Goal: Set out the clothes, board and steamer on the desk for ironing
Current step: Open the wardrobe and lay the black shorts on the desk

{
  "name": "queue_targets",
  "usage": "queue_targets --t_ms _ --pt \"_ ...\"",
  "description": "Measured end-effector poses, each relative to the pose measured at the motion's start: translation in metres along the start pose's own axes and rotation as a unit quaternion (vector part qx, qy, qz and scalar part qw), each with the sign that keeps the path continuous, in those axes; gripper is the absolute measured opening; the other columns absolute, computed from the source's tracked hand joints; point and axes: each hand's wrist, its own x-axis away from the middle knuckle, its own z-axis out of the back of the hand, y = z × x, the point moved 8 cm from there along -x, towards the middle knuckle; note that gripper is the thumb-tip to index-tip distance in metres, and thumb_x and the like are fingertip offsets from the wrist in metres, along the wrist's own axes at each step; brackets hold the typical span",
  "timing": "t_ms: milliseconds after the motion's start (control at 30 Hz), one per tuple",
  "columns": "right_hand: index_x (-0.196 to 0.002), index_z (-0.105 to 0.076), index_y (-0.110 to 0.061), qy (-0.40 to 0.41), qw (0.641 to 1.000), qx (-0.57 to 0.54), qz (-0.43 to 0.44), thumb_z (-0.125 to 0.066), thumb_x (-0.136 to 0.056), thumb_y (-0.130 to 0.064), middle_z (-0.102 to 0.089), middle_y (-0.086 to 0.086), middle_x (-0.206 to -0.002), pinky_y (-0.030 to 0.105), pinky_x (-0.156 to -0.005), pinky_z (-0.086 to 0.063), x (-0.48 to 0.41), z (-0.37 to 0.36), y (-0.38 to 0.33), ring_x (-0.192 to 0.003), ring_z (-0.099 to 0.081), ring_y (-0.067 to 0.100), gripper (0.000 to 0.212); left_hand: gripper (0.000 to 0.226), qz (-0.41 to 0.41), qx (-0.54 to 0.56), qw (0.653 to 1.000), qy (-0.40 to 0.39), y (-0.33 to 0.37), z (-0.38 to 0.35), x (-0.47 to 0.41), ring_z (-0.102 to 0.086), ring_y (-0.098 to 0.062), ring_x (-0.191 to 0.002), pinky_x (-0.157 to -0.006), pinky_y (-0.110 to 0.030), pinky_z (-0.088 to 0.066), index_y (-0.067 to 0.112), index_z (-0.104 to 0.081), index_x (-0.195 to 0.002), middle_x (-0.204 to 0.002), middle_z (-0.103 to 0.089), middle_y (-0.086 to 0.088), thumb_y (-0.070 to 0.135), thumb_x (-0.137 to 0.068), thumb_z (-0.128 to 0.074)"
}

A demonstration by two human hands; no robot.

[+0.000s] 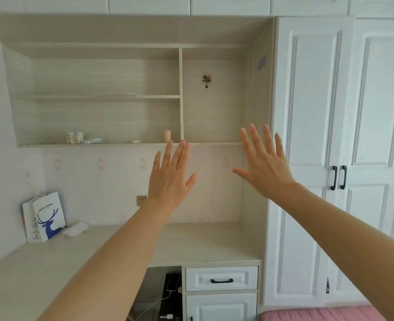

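On the bench [203, 246] none of the clothes, board or steamer can be seen. Its pale top carries only a paper bag [49, 216] and a small white bundle [75, 229] at the far left. The task therefore looks to be at its very start, with nothing set out.

The likeliest store is the wardrobe [311, 112] just right of the bench. Its doors are closed and two black handles [338, 177] sit side by side. That is a guess, since nothing shows what lies inside. The next move would call for a turn to the right and a grip on one handle to pull a door open, or a search elsewhere.

Both hands are raised in front of the wall behind the bench, backs toward the camera. The left hand [170, 179] has straight fingers [168, 154], lying fairly close together, with the thumb out to the side. The right hand [264, 165] has its fingers [256, 140] fanned wide apart. Neither hand holds or touches anything. The right hand is the nearer to the wardrobe but well apart from the handles.
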Motion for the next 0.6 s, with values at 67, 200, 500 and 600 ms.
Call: queue_targets --t_ms 67,200,500,600 --pt "-0.153 -0.003 -0.011 0.015 1.0 -0.005 0.01 -0.039 -0.09 -0.062 -0.007 0.01 -0.161 0.052 -0.119 -0.009 0.002 -0.008 0.006 -0.147 -0.002 0.035 0.089 0.072 -0.014 -0.001 1.0 -0.002 0.013 -0.012 -0.006 0.002 -0.024 -0.149 -0.12 -0.046 -0.009 0.015 -0.002 -0.153 -0.162 -0.003 0.002 0.046 -0.096 -0.035" --pt "-0.15 -0.019 -0.004 0.015 0.999 -0.01 0.034 -0.036 -0.095 -0.053 -0.023 0.011 -0.157 0.048 -0.118 -0.017 0.008 -0.045 0.019 -0.146 -0.015 0.03 0.076 0.064 -0.043 0.025 0.999 -0.001 0.037 -0.05 -0.018 -0.023 -0.029 -0.145 -0.114 -0.047 -0.029 0.01 -0.024 -0.15 -0.155 -0.032 -0.006 0.038 -0.094 -0.039" --pt "-0.143 -0.037 -0.002 -0.014 1.0 -0.022 0.017 -0.047 -0.094 -0.04 -0.048 0.014 -0.141 0.046 -0.107 -0.04 0.005 -0.159 0.073 -0.13 -0.046 0.032 0.063 0.046 -0.12 0.131 0.983 0.048 0.106 -0.158 -0.058 -0.063 -0.025 -0.1 -0.079 -0.036 -0.054 0.004 -0.055 -0.128 -0.108 -0.067 -0.008 0.027 -0.09 -0.041" --pt "-0.138 -0.043 -0.001 -0.042 0.999 -0.012 0.003 -0.052 -0.092 -0.038 -0.057 0.012 -0.132 0.046 -0.103 -0.044 -0.002 -0.206 0.1 -0.123 -0.053 0.031 0.06 0.041 -0.12 0.153 0.98 0.047 0.125 -0.209 -0.078 -0.065 -0.025 -0.087 -0.071 -0.033 -0.053 0.006 -0.063 -0.118 -0.094 -0.069 -0.006 0.026 -0.088 -0.044"
